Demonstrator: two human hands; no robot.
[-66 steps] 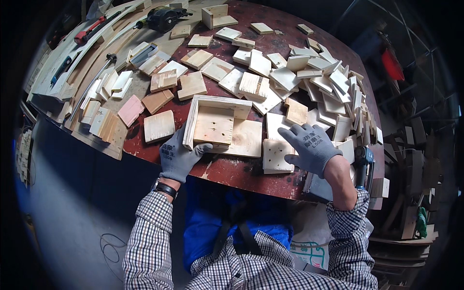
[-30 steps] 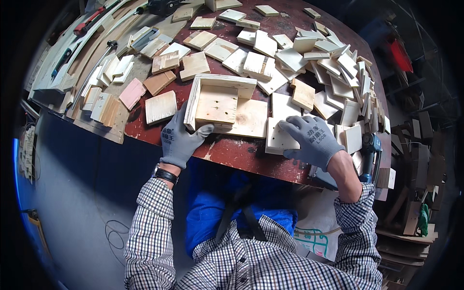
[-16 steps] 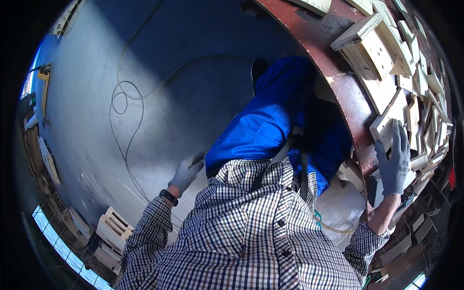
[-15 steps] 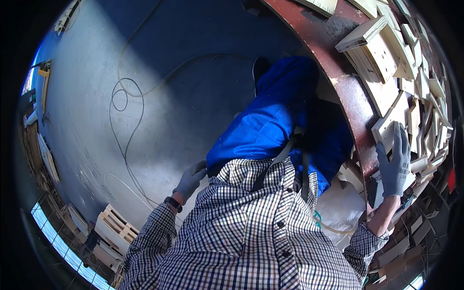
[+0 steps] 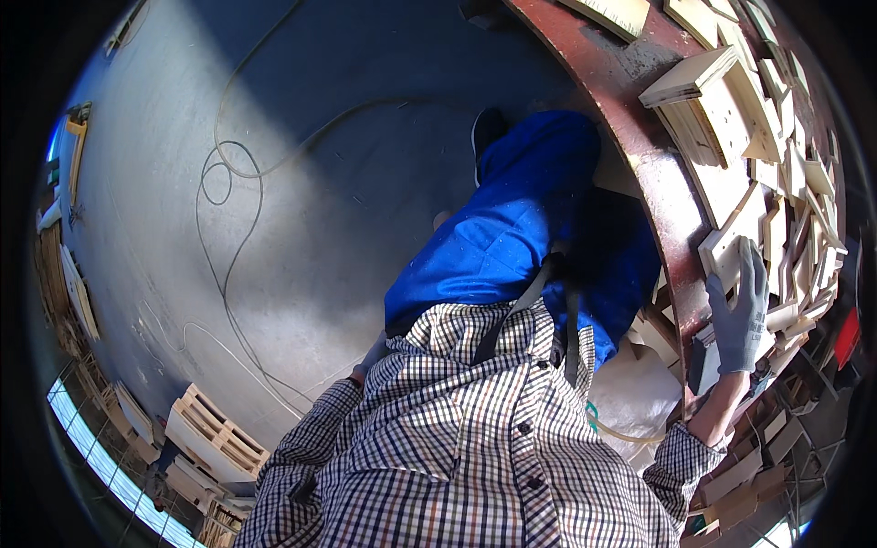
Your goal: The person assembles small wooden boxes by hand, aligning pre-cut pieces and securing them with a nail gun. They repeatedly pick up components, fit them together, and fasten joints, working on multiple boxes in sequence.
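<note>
The person stands beside a dark red table (image 5: pixel 667 196), whose curved edge runs down along the right part of the view. The right hand (image 5: pixel 742 320), in a grey glove, is at this edge. Its fingers point away from the body and are laid near together, while the thumb is spread apart from them. The tips of the fingers reach over the corner of a pale wooden board (image 5: pixel 729 251) with small dark holes, and they seem to touch it. The board lies on the table, just beyond the thumb.

Farther along the table there is a small open box (image 5: pixel 708 110) made of joined boards. It is apart from the hand. A flat plank (image 5: pixel 719 187) lies next to it, and to its right many loose wooden pieces (image 5: pixel 808 210) are heaped closely, some of them tilted.

The left hand (image 5: pixel 375 351) is low at the person's side, against the blue trousers (image 5: pixel 498 224). The checked shirt (image 5: pixel 402 429) covers most of it, so one cannot tell how its fingers stand or whether they hold something.

On the grey floor (image 5: pixel 311 237) lies a thin hose (image 5: pixel 199 215) with loops, well apart from both hands.
</note>
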